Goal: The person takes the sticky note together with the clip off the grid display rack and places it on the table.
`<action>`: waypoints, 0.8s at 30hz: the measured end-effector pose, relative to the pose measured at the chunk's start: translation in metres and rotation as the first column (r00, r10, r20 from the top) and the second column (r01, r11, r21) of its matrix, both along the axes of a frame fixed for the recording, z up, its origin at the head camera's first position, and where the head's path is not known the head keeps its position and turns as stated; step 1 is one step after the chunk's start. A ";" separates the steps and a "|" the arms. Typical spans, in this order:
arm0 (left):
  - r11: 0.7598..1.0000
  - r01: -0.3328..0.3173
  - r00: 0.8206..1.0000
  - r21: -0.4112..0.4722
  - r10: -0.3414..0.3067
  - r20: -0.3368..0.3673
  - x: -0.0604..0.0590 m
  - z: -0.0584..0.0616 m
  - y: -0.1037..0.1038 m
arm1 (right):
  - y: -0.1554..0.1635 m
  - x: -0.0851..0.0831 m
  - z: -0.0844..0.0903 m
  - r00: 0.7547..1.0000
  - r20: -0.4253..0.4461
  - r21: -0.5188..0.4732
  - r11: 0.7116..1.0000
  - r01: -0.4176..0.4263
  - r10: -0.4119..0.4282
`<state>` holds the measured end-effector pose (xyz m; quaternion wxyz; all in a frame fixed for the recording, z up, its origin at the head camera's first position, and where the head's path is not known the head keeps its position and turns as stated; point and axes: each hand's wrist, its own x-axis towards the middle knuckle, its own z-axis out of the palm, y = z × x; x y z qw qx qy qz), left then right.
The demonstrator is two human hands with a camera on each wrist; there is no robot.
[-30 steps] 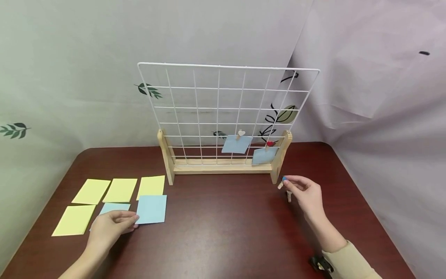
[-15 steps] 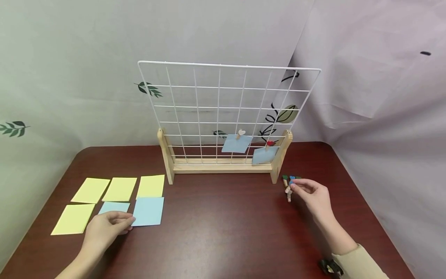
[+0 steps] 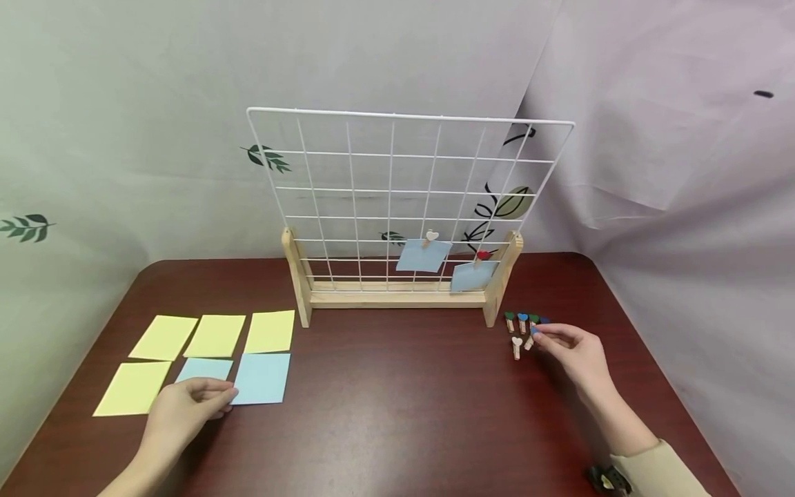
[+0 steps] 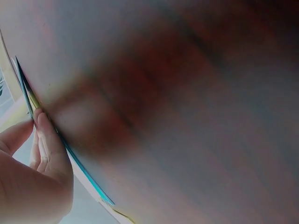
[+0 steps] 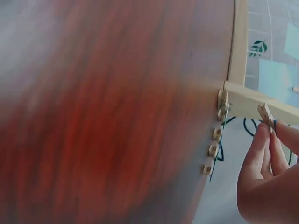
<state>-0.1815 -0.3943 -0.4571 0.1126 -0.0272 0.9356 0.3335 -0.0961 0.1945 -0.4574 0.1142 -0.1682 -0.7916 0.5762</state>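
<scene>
At the left of the head view, my left hand pinches the edge of a light-blue paper square between thumb and fingers. In the left wrist view this blue paper shows edge-on. Another blue paper lies partly hidden behind that hand. On the right, my right hand pinches a small wooden clothespin with a blue heart at its top. The right wrist view shows the clothespin sticking out past the fingertips. Several heart-topped clothespins lie on the table beside this hand.
A white wire grid stands in a wooden base at the back centre. Two blue papers hang on it, clipped with white-heart and red-heart clothespins. Several yellow papers lie at the left of the dark red table.
My right hand has moved right and slightly down with the clothespin, uncovering the clothespins on the table. The left hand has shifted slightly left, lowering the blue paper.
</scene>
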 end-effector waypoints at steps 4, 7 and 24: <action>1.000 0.010 0.999 -0.012 -0.010 -0.038 0.001 -0.002 0.000 | 0.005 0.002 -0.001 0.998 0.054 0.050 0.998 -0.023 0.021; 0.999 0.017 0.997 -0.028 -0.019 -0.074 0.003 -0.003 0.000 | 0.009 0.003 -0.002 0.995 0.100 0.067 0.997 -0.036 0.029; 0.994 0.021 0.978 -0.107 -0.042 -0.204 0.009 -0.004 0.003 | 0.018 -0.002 -0.008 0.958 0.279 0.224 0.966 -0.126 0.061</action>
